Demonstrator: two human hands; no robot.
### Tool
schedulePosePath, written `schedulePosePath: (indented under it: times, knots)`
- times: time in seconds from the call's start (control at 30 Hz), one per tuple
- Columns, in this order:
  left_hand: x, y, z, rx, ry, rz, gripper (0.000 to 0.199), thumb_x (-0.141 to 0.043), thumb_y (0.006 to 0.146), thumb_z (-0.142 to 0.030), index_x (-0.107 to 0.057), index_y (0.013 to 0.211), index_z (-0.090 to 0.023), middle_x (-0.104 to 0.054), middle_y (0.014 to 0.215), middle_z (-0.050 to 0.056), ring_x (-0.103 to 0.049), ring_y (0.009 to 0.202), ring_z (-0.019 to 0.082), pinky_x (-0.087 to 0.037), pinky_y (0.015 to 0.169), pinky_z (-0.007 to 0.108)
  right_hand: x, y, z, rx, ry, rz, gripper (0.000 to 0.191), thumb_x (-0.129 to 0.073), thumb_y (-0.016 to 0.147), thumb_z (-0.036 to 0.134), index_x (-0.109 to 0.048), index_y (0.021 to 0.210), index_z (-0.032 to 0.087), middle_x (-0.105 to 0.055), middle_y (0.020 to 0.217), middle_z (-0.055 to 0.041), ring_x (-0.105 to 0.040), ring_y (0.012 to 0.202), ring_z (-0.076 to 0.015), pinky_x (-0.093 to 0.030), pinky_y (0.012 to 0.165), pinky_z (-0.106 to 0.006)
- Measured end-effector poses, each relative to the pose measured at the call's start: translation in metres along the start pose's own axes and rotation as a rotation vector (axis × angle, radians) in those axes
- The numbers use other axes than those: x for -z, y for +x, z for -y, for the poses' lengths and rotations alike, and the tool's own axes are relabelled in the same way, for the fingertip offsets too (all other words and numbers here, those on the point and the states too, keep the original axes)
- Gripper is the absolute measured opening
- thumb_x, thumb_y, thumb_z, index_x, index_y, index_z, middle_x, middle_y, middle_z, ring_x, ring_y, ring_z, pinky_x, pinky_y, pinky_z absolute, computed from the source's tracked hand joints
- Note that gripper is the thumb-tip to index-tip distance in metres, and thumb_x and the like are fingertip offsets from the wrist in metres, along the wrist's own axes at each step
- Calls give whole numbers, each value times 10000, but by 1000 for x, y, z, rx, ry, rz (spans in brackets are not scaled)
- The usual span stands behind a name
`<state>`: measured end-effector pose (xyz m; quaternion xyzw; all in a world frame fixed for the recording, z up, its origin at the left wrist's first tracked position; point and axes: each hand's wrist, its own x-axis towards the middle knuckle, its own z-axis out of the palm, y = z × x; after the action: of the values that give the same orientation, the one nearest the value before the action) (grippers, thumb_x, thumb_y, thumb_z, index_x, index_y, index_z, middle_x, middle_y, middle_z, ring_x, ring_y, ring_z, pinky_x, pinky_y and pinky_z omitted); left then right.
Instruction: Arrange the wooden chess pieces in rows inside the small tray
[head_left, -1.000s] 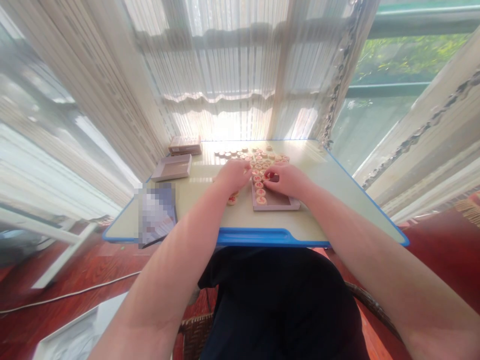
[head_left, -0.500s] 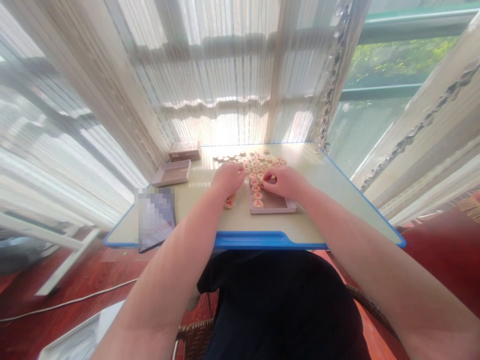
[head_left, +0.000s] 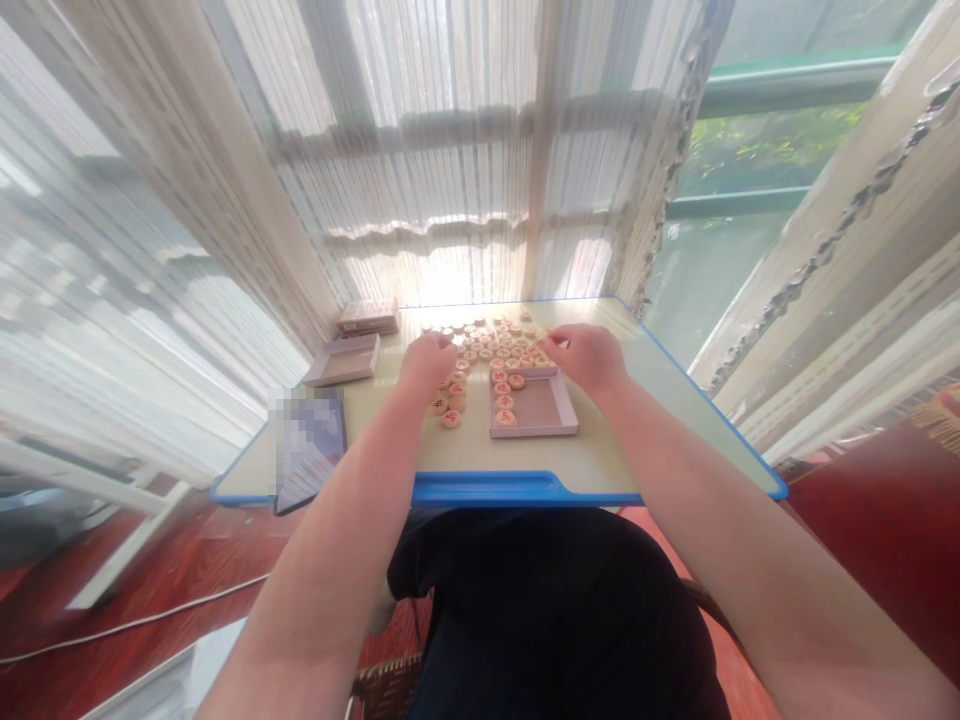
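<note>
Both arms reach across the pale, blue-edged desk [head_left: 370,420]. The left hand [head_left: 426,362] curls and the right hand [head_left: 592,358] pinches its fingers nearly together, beside round, red-marked wooden pieces [head_left: 504,353] on the far side of the shallow pinkish box [head_left: 540,405]. Any grip is unclear.

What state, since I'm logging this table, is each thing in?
Near box: open, partly filled
Left tray: open side up
Far box: looks closed
Pieces: some boxed, others loose on the table
Curtains: parted at right
Left hand: curled, contents unclear
Right hand: curled, contents unclear
</note>
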<state>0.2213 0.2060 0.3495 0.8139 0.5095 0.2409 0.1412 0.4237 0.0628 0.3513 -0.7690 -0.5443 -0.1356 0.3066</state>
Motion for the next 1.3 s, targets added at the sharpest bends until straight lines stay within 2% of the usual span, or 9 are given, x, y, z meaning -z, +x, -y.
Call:
schedulePosePath:
  times: [0.13,0.3,0.5,0.67,0.73,0.83,0.93,1.03,1.3]
  knots:
    - [-1,-5,-1,-3,204,131,314,-518,720,-429,-662,888,-205,-703,902,103,-641,810,265,-475,660,330,2,7,-18,-241,-54,-43,243,-528,775,329,-739,797,209,-715,771,-87,-627,746,-232,-420,616,-307]
    - [-3,-7,-3,-42,336,180,409,-516,715,-531,-654,916,-203,-698,955,124,-637,883,273,-468,704,316,-5,11,-33,-423,-70,53,209,-569,735,290,-741,811,198,-714,825,-118,-645,789,-253,-460,649,-327]
    - [4,-13,-12,38,291,219,504,-453,755,-573,-606,1079,-218,-651,1117,94,-594,1018,270,-454,789,317,-12,15,-42,-498,-107,147,260,-553,730,282,-739,873,171,-711,875,-133,-647,855,-254,-466,683,-315]
    - [7,-17,-18,12,403,323,445,-529,719,-424,-603,1092,-193,-630,1152,130,-575,1045,308,-458,801,344,-11,15,-39,-489,-147,184,266,-530,746,274,-725,903,183,-701,915,-129,-632,871,-268,-462,698,-343]
    - [6,-18,-19,-3,409,351,418,-541,706,-386,-616,1066,-188,-631,1143,138,-569,1048,319,-465,787,350,-12,14,-36,-448,-137,137,286,-510,764,262,-715,944,178,-690,956,-130,-618,889,-268,-460,724,-356]
    - [3,-18,-20,-31,376,332,418,-558,689,-355,-612,1073,-197,-639,1114,131,-569,1037,308,-469,782,342,-18,14,-28,-129,-36,95,327,-474,792,211,-702,1024,187,-673,1048,-99,-569,984,-247,-436,843,-351]
    - [-2,-19,-20,-67,326,284,423,-550,702,-334,-596,1108,-225,-647,1087,102,-582,1003,273,-466,795,329,-26,15,-21,153,62,228,333,-473,790,180,-720,1009,225,-671,1102,-34,-529,1036,-230,-388,946,-343]
    - [-6,-19,-20,-94,297,229,397,-527,734,-343,-603,1109,-238,-640,1083,87,-569,1017,263,-458,824,336,-30,17,-21,128,58,311,293,-488,779,204,-748,908,235,-687,1070,-13,-530,1030,-240,-383,956,-358]
    - [-6,-18,-22,-165,225,101,379,-472,808,-390,-633,1086,-188,-607,1130,104,-523,1077,257,-427,915,351,-33,21,-35,85,-12,273,299,-504,760,222,-739,945,231,-686,1064,-38,-562,990,-236,-410,906,-350]
